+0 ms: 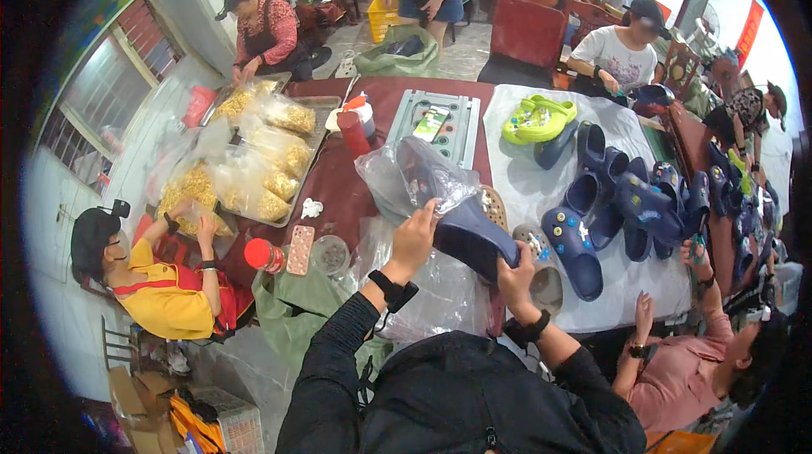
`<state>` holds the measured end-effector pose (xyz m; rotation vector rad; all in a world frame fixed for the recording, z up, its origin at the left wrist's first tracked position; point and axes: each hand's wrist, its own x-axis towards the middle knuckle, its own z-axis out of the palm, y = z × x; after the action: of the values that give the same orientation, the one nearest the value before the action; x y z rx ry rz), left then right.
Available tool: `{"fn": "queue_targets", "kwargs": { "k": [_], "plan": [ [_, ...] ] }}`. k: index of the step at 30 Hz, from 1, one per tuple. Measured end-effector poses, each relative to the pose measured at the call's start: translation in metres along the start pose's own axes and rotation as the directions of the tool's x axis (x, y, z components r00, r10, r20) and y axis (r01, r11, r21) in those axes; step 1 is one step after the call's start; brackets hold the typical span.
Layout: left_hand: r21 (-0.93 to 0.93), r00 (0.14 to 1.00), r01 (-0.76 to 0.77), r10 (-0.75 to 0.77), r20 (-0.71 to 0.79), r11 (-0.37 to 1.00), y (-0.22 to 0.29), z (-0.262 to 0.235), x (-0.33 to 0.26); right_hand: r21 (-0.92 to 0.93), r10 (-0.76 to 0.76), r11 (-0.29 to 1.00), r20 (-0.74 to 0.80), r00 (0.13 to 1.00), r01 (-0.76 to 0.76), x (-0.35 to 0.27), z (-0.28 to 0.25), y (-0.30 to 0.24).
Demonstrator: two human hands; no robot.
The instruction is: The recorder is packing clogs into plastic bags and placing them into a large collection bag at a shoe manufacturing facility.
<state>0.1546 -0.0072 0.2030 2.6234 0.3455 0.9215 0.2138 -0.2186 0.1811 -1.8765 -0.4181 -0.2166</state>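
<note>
My left hand [412, 238] has its grip closed on the mouth of a clear plastic bag [406, 176], which I hold up above the counter [355, 175]. My right hand [513, 272] grips the heel of a dark blue clog [469, 238], whose front end sits inside that bag. More dark blue clogs [630, 204] lie on the white cloth to my right, with a lime green pair [537, 118] beyond them.

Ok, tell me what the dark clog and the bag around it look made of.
The dark blue clog, gripped by the right hand, looks like moulded foam or rubber: matte, thick-walled, seamless. The bag, held by the left hand, looks like thin clear plastic film: see-through, crinkled, with glossy highlights.
</note>
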Motion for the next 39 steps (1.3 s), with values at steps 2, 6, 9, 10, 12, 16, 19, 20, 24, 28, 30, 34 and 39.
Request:
{"fn": "queue_targets", "kwargs": {
  "k": [2,6,9,10,12,16,19,20,24,28,30,34,39],
  "plan": [
    [-0.001,1.0,0.009,-0.009,0.001,1.0,0.0,0.0,-0.002,-0.014,0.145,0.989,0.07,0.987,-0.145,0.003,0.014,0.005],
    [0.091,0.998,-0.053,0.049,0.036,0.994,0.003,0.0,-0.008,0.049,0.22,0.973,0.088,0.971,-0.225,0.01,0.036,-0.008],
    [0.012,0.999,-0.046,0.045,0.013,0.999,0.005,0.002,-0.013,0.139,0.143,0.975,0.201,0.969,-0.173,0.008,0.059,-0.011],
    [-0.084,0.999,-0.02,0.017,-0.029,0.996,0.005,0.003,-0.012,0.165,0.153,0.965,0.281,0.947,-0.205,0.008,0.064,-0.013],
    [-0.115,0.998,0.045,-0.049,-0.035,0.992,-0.003,-0.001,-0.011,0.208,-0.083,0.978,0.465,0.882,-0.017,0.01,0.063,-0.013],
    [-0.288,0.983,0.114,-0.15,-0.104,0.951,-0.016,-0.018,-0.004,0.365,-0.285,0.927,0.537,0.794,0.086,0.015,0.066,-0.001],
    [-0.395,0.982,0.123,-0.054,0.179,0.91,-0.012,-0.026,-0.012,0.325,-0.283,0.942,0.646,0.709,0.081,0.028,0.071,0.001],
    [-0.396,0.983,0.113,-0.045,0.175,0.911,-0.009,-0.025,-0.014,0.275,-0.241,0.96,0.719,0.652,0.051,0.034,0.073,0.002],
    [-0.384,0.996,0.044,-0.01,0.089,0.922,-0.009,-0.025,-0.014,0.096,-0.335,0.935,0.562,0.756,0.343,0.031,0.08,0.002],
    [-0.342,0.998,0.023,0.0,0.067,0.939,-0.012,-0.023,-0.019,0.006,-0.385,0.898,0.493,0.78,0.439,0.033,0.083,-0.011],
    [-0.189,0.991,0.029,-0.004,0.135,0.982,-0.01,-0.025,-0.02,0.001,-0.369,0.902,0.519,0.771,0.431,0.038,0.081,-0.013],
    [-0.167,0.971,0.135,-0.096,0.22,0.977,0.004,-0.032,-0.01,0.034,-0.404,0.892,0.507,0.761,0.451,0.042,0.079,-0.017],
    [-0.214,0.988,0.129,-0.106,0.116,0.968,0.014,-0.044,0.009,0.189,-0.438,0.899,0.436,0.786,0.396,0.047,0.066,-0.037]
  ]
}}
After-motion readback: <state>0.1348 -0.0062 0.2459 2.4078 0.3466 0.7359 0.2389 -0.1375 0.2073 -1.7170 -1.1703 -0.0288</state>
